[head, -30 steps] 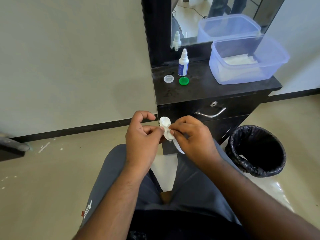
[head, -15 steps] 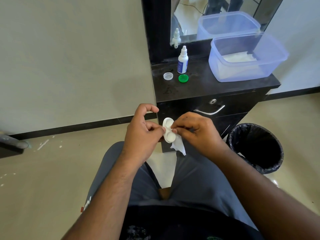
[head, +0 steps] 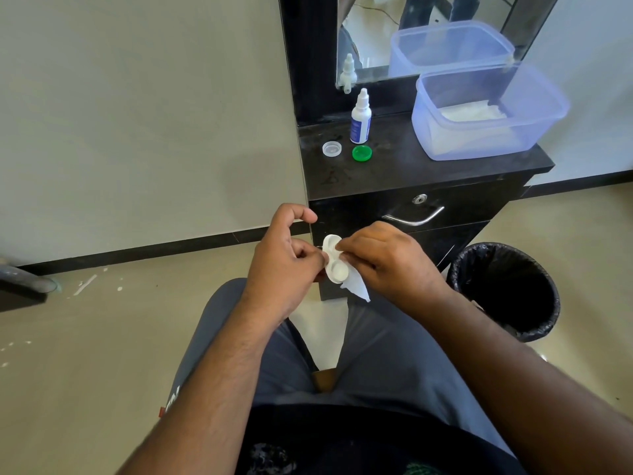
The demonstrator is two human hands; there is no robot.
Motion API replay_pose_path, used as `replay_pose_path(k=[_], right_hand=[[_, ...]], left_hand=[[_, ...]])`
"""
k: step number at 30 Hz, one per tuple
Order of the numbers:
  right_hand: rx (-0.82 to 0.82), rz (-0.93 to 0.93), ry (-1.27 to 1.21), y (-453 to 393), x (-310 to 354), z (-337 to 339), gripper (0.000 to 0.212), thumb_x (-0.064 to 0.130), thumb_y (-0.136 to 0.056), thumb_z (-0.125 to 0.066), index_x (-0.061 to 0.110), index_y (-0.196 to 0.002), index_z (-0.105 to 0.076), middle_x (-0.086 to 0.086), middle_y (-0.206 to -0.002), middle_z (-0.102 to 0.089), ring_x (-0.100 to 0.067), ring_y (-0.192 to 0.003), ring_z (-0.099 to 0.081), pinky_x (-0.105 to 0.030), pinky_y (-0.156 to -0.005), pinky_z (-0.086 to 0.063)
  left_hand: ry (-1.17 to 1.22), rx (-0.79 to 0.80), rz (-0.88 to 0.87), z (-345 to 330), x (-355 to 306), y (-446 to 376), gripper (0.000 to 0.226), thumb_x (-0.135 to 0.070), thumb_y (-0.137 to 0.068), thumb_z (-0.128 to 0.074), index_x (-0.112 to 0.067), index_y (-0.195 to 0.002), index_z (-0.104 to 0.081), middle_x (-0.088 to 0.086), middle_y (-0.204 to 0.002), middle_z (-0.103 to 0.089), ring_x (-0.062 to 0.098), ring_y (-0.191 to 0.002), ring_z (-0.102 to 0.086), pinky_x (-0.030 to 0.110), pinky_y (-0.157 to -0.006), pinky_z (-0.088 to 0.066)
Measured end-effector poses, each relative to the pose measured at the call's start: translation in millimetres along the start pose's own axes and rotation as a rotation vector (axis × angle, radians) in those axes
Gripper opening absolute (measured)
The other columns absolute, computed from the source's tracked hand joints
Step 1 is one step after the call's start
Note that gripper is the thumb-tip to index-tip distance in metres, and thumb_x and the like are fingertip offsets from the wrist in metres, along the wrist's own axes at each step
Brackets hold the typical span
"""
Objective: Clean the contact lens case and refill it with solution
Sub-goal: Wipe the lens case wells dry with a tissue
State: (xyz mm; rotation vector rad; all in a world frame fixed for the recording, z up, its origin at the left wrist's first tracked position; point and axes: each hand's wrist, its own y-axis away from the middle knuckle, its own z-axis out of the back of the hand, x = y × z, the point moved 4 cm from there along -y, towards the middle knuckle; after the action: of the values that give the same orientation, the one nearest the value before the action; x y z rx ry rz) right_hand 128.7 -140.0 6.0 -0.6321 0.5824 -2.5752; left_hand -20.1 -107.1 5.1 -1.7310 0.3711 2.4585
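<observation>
The white contact lens case [head: 335,264] is held over my lap, its two wells facing up. My left hand [head: 286,265] pinches its left edge between thumb and fingers. My right hand [head: 383,260] pinches a piece of white tissue [head: 356,287] and presses it into the upper well. On the black counter stand the solution bottle [head: 360,118], a clear cap [head: 331,148] and a green cap [head: 361,153].
A lilac plastic tub [head: 486,111] with white tissues sits at the counter's right, below a mirror. A drawer with a metal handle [head: 414,217] faces me. A bin [head: 507,289] lined with black plastic stands on the floor to my right.
My right hand's fingers have shifted from the lower well up to the upper well with the tissue. The tissue's tail now hangs out below the case.
</observation>
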Motion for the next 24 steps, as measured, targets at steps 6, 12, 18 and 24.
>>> replay_pose_path(k=[6, 12, 18, 24], right_hand=[[0.073, -0.092, -0.081, 4.4, -15.0, -0.8, 0.032, 0.036, -0.089, -0.054, 0.011, -0.094, -0.073, -0.002, -0.090, -0.070, -0.021, -0.084, -0.059, -0.033, -0.071, -0.047], [0.080, -0.252, -0.236, 0.9, -13.8, -2.1, 0.007, 0.015, -0.081, -0.072, 0.009, -0.085, -0.074, -0.001, -0.083, -0.068, -0.015, -0.080, -0.055, -0.026, -0.066, -0.047], [0.005, -0.283, -0.233, -0.7, -6.2, -10.1, 0.006, 0.012, -0.080, -0.073, 0.008, -0.085, -0.074, -0.004, -0.083, -0.069, -0.014, -0.077, -0.059, -0.029, -0.066, -0.051], [0.077, 0.023, -0.087, 0.9, -3.5, -6.5, 0.025, 0.028, -0.087, -0.058, 0.008, -0.091, -0.073, -0.006, -0.088, -0.071, -0.020, -0.079, -0.064, -0.029, -0.065, -0.053]], left_hand=[[-0.025, 0.043, -0.041, -2.4, -3.6, 0.1, 0.045, -0.001, -0.085, -0.067, -0.032, -0.111, -0.048, 0.010, -0.073, -0.073, 0.023, -0.073, -0.072, 0.046, -0.077, -0.060], [-0.107, 0.054, -0.094, -5.3, -3.9, 0.8, 0.042, -0.001, -0.086, -0.066, -0.034, -0.107, -0.051, 0.008, -0.070, -0.072, 0.023, -0.071, -0.071, 0.050, -0.072, -0.059], [-0.198, -0.003, -0.132, -6.0, -2.7, -1.2, 0.047, -0.002, -0.084, -0.066, -0.038, -0.106, -0.045, 0.015, -0.066, -0.067, 0.034, -0.065, -0.067, 0.053, -0.065, -0.058], [-0.113, -0.035, -0.050, 5.7, 1.5, -2.1, 0.046, 0.002, -0.083, -0.067, -0.032, -0.106, -0.046, 0.013, -0.066, -0.069, 0.027, -0.066, -0.070, 0.045, -0.067, -0.061]])
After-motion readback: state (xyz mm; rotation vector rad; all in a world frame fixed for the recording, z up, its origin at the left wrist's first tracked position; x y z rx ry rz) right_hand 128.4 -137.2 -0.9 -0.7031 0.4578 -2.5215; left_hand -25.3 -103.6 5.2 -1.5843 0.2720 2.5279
